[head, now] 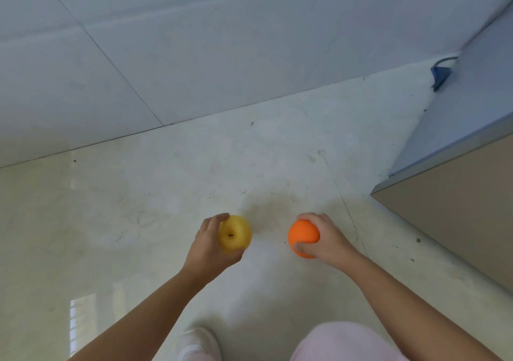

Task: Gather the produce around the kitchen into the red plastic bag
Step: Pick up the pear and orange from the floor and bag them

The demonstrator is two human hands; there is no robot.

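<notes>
While both hands carry fruit above the pale glossy tiled floor (pixel 138 194) | left hand (pixel 211 245) fingers wrap a round yellow apple (pixel 235 233) | right hand (pixel 330 239) fingers clasp a round orange fruit (pixel 302 237), left of the beige cabinet corner (pixel 458 208) | step: carrying; next calls for finding the red bag, unseen here.

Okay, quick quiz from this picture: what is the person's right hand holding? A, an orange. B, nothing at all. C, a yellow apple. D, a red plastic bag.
A: the right hand is wrapped around the orange, while the yellow apple sits in the left hand, and no bag is in view.
</notes>
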